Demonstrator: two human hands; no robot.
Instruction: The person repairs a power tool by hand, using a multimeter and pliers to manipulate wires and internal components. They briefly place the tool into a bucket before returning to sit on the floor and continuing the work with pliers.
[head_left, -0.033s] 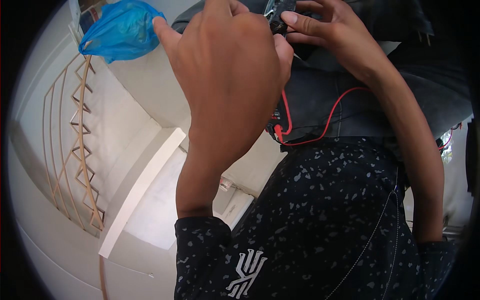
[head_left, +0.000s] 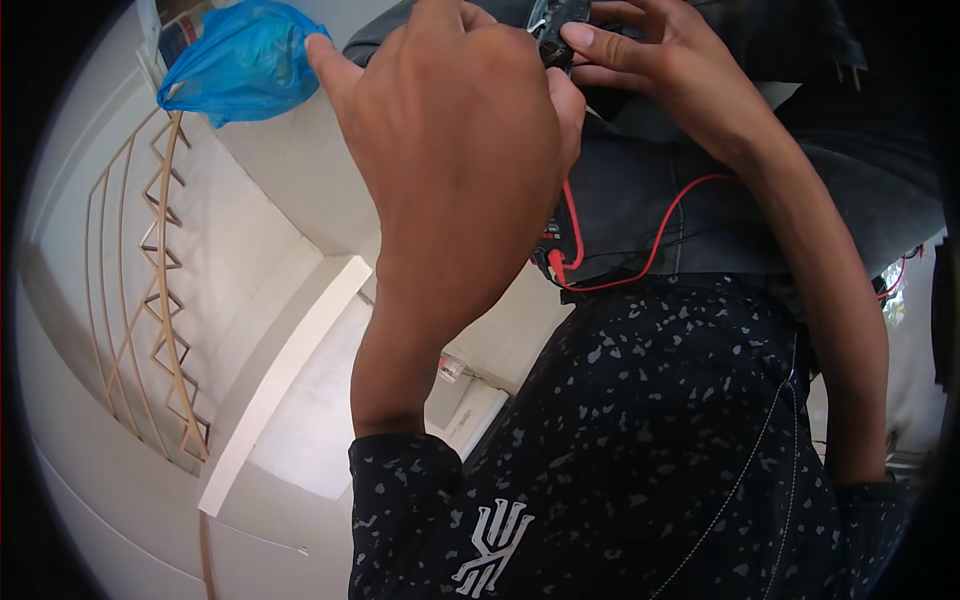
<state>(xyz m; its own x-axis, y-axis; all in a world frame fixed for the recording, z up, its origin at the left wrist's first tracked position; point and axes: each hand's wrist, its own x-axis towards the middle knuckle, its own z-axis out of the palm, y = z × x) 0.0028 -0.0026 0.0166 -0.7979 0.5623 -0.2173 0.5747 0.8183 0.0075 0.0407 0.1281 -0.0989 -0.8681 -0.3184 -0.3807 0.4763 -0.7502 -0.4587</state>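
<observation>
Black casing with a pale, glassy-looking strip, that's the small device (head_left: 553, 50) right up at the top edge of the view, and both hands are on it or very near it! The right hand (head_left: 680, 75) has it pinched, thumb pressed on the near face, fingers half curled behind, gap closed down to the thing's thickness. Over on the other side, the left hand (head_left: 465, 150) shows us its back, thumb bent in just beside the device, the outermost finger flung out towards the blue plastic bag (head_left: 245, 70); whether it touches the bag, I cannot tell. The leading fingertips are hidden, so what the left has hold of, if anything, cannot be told either. And what's changed from the frame before? Nothing I can make out: same pinch, same angle, device in the same spot, so I'd call this a steady hold, close work with no visible advance. Lower down, a black-and-red meter (head_left: 552, 235) peeks out past the left wrist, resting by the dark trousers (head_left: 625, 215), a red plug (head_left: 558, 268) seated in its end, and the red lead (head_left: 655, 250) loops across to slip from sight at the right forearm.
</observation>
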